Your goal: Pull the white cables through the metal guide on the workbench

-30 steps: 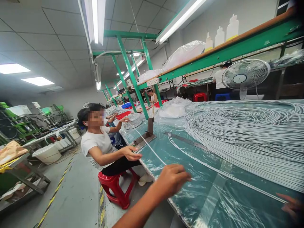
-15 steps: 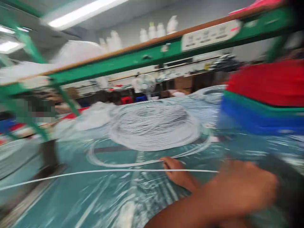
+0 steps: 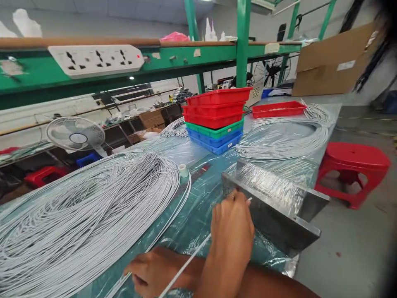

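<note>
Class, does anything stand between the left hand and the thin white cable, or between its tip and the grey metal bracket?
Nothing visible: the left hand grips the thin white cable, whose tip pokes out beside the grey metal bracket.

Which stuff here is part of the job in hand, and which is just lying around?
In the job, judging by the hands:
- left hand, gripping a white cable
- right hand, on loose strands
- probably the big coil and metal fixture beside them

Seemingly just about:
- stacked trays
- small spool
- fan
- red stool
- cardboard box
</note>
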A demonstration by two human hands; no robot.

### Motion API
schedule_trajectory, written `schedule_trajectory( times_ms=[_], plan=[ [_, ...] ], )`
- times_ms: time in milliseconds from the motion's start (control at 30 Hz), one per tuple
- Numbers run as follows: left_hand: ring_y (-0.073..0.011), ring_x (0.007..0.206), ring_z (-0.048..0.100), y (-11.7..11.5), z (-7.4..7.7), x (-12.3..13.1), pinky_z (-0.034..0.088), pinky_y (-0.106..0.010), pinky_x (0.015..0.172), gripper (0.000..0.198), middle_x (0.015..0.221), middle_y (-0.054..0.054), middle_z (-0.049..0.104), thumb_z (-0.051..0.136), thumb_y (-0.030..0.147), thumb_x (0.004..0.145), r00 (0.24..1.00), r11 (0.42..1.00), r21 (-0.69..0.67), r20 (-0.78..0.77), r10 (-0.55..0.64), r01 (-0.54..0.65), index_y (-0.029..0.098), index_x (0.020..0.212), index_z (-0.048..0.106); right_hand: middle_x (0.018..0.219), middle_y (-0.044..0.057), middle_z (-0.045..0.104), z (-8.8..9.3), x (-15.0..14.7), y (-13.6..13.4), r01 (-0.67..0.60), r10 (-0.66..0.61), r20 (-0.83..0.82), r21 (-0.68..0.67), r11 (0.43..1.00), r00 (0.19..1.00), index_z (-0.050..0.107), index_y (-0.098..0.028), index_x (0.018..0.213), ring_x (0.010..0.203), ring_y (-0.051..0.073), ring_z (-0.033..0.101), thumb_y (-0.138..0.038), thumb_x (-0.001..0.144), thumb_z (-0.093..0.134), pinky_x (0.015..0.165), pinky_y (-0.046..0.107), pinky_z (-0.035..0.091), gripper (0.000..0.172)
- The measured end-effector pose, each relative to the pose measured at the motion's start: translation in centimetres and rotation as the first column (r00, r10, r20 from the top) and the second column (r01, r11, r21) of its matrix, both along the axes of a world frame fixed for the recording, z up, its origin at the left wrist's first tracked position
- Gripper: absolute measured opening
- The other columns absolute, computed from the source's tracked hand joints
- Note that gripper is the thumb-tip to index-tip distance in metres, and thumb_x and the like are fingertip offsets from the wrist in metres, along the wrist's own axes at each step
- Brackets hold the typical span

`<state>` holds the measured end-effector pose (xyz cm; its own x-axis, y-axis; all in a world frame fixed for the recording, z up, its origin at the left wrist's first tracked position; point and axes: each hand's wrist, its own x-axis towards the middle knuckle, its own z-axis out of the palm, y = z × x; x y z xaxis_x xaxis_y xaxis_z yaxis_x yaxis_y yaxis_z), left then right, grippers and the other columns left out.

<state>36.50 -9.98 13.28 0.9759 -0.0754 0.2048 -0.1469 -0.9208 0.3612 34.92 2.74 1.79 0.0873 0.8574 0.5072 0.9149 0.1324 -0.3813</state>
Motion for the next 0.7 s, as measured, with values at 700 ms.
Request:
schedule_trajectory(
  times_ms=[700],
  plan=[
    [-0.0327, 0.074, 0.065, -2.2, -4.2, 0.5, 0.047, -0.041, 0.061, 0.028, 0.124, -0.026, 0.052, 0.04, 0.018, 0.097, 0.994, 0.998, 0.05, 0.097, 0.039, -0.044, 0.018, 0.119, 0.057, 0.113, -0.002, 0.066, -0.3, 0.3, 0.0, -0.035, 0.035, -0.06, 0.005, 0.999, 0.998, 0.052, -0.02, 0.126, 0.082, 0.013, 0.064, -0.029, 0.093, 0.039, 0.052, 0.023, 0.042, 0.037]
  ],
)
